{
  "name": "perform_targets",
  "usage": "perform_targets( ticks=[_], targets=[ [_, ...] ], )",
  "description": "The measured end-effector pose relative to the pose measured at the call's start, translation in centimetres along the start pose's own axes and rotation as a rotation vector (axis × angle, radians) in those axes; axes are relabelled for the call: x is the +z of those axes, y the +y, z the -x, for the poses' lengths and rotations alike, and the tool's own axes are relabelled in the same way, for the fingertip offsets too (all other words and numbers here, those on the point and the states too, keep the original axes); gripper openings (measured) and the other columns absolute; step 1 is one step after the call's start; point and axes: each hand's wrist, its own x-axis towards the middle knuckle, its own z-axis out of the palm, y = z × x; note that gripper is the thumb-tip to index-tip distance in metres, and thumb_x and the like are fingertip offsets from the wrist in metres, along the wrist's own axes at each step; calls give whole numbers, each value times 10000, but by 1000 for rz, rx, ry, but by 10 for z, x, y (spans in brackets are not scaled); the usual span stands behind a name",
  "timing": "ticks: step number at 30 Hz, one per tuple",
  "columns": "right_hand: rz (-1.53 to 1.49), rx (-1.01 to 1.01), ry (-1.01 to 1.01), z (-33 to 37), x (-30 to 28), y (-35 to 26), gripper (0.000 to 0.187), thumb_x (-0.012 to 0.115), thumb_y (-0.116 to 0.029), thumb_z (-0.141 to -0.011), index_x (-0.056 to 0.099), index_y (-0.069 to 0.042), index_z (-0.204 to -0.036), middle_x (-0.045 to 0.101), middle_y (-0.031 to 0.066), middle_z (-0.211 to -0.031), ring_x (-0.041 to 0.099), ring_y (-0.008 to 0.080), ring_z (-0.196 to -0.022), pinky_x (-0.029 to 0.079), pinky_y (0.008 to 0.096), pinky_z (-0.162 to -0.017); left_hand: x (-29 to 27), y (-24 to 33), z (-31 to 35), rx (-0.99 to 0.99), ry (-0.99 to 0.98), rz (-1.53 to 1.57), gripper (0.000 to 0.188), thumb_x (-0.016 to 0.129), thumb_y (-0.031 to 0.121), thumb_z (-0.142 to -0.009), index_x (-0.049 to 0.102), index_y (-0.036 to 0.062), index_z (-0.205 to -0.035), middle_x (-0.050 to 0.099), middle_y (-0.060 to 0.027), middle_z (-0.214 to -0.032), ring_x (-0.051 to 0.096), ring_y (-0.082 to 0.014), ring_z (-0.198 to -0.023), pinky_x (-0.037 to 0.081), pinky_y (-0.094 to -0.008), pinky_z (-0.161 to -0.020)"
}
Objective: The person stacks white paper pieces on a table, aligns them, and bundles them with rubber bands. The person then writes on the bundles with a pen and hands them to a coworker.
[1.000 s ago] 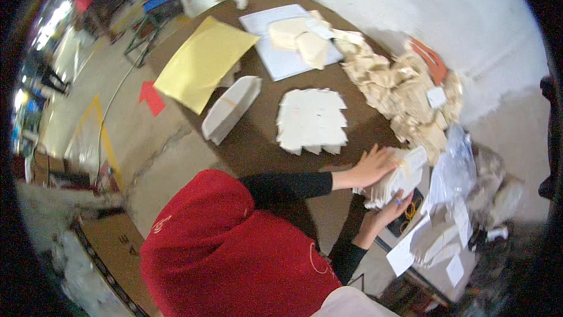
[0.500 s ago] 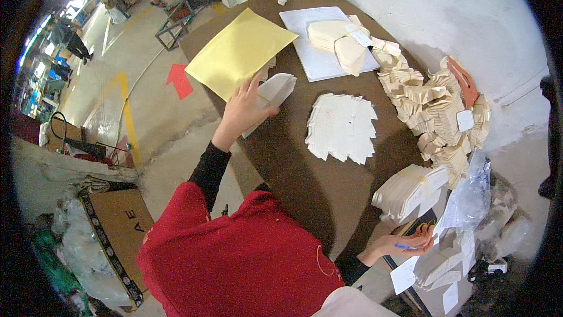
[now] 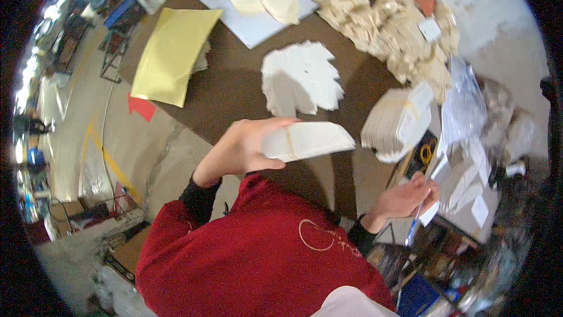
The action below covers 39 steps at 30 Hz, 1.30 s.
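My left hand (image 3: pixel 243 148) is closed round a banded bundle of white paper pieces (image 3: pixel 319 141) and holds it above the near side of the brown table. Lower right, the fingers of my right hand (image 3: pixel 404 200) grip a blue-and-white pen (image 3: pixel 411 232), its blue end pointing down. Past the held bundle lies a fanned pile of white paper pieces (image 3: pixel 305 74), partly in shadow. A thick banded stack of paper pieces (image 3: pixel 396 120) stands beyond my right hand, near the table's right edge.
A yellow sheet (image 3: pixel 176 53) covers part of some papers at the left edge. Cream bundles (image 3: pixel 278 6) lie on a white sheet (image 3: pixel 252 34) at the back. A long heap of cream paper pieces (image 3: pixel 381 30) runs along the wall, with clear plastic bags (image 3: pixel 466 97) at the right.
My left hand has drawn the banded bundle away from the yellow sheet, toward my body. The pen in my right hand now points downward. The whole view has shifted and turned.
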Motion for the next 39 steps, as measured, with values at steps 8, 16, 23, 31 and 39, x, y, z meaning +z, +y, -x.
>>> perform_targets(
  ticks=[8,16,23,31,39],
  targets=[
    [42,430,-470,29,39,-42,304,668,125,-746,461,-78,-839,578,77,-820,553,139,-774,451,268,-696,70,7,-59,263,-324,229,857,803,250,-692,404,54,-1424,518,-154,-1373,515,-304,-1256,420,-381,-1043],
    [176,643,-860,53,59,-20,387,771,30,-739,420,-63,-604,566,29,-598,532,93,-533,411,256,-500,80,-36,-15,130,-278,651,877,848,221,-702,396,38,-1430,421,-130,-1476,413,-240,-1347,317,-384,-1117],
    [257,559,-1044,64,65,-11,326,755,-9,-773,476,-36,-609,582,42,-613,515,83,-521,396,255,-487,125,-47,2,69,38,609,634,815,199,-752,543,43,-1304,615,-116,-1269,612,-230,-1133,481,-342,-943],
    [266,513,-1085,70,69,-12,308,749,-11,-775,500,-36,-597,571,47,-583,503,86,-505,388,256,-480,121,-47,1,44,12,608,603,810,189,-762,552,48,-1289,606,-119,-1289,613,-245,-1144,488,-355,-945],
    [302,512,-1014,70,66,-11,334,750,-21,-762,470,-42,-581,551,52,-562,495,130,-474,388,280,-461,122,-47,0,19,-10,607,581,800,181,-772,557,50,-1282,593,-121,-1306,607,-255,-1155,485,-358,-950]
  ],
)
